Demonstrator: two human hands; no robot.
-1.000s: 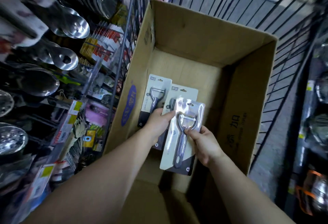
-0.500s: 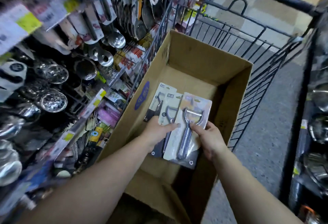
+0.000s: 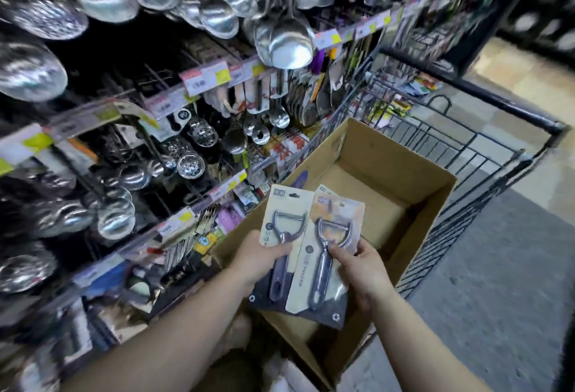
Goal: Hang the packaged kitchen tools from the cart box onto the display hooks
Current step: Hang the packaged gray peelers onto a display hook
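Two carded peelers are lifted above the cardboard box [image 3: 413, 255] in the cart. My left hand [image 3: 258, 255] grips the left peeler pack [image 3: 287, 214] by its lower part, thumb across the front. My right hand [image 3: 362, 270] holds the right peeler pack [image 3: 334, 236] from its right edge, fingers curled onto the blister. The right pack overlaps the left one; a further card may lie behind it. The box floor that shows looks bare. Display hooks [image 3: 155, 80] with price tags run along the rack on the left.
Steel ladles [image 3: 289, 40] and skimmers [image 3: 189, 164] hang thickly on the rack at left. The wire cart [image 3: 485, 155] stands against the rack, its black handle bar [image 3: 513, 111] at the far right. Grey floor lies to the right.
Both hands have lifted the peeler packs up out of the box. My view has swung upward toward the rack of hanging utensils.
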